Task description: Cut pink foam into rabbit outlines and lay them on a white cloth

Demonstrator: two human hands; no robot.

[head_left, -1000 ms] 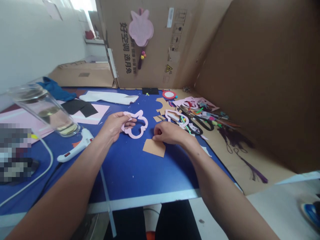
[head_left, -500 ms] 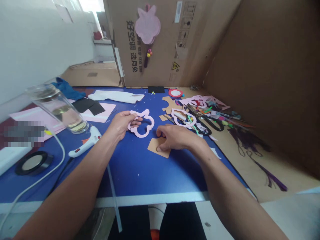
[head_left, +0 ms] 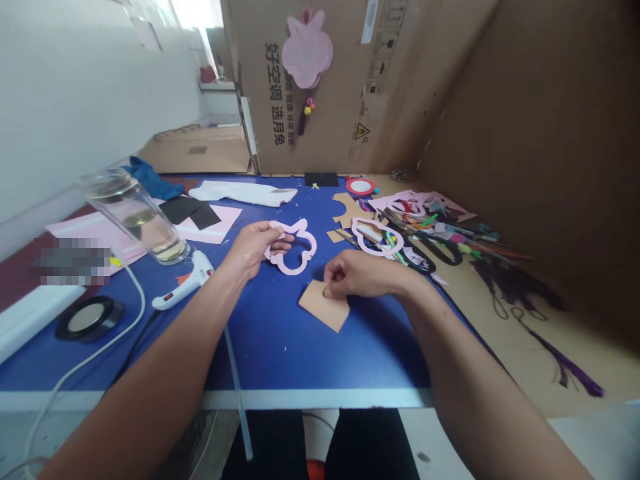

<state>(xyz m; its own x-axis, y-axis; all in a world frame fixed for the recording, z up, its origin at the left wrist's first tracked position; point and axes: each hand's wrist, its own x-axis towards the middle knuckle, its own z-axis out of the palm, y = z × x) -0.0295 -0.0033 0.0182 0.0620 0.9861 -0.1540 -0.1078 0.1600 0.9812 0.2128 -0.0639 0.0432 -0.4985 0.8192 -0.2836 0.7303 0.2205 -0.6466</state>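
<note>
A blue tabletop (head_left: 270,357) fills your work area, with a brown cardboard panel (head_left: 300,107) behind it. Your left hand (head_left: 253,250) is closed on the left edge of a pink foam rabbit-shaped outline (head_left: 303,258), holding it just above or against the blue surface; you can't tell which. Your right hand (head_left: 357,275) is curled, with its fingertips (head_left: 327,290) on the upper edge of a tan card piece (head_left: 325,308) lying on the table, though you can't tell if it's gripped. A white hot glue gun (head_left: 183,283) lies just left of your left wrist, beside a clear glass tumbler (head_left: 135,217). A heap of craft scraps (head_left: 420,230) sits right of your right hand.
</note>
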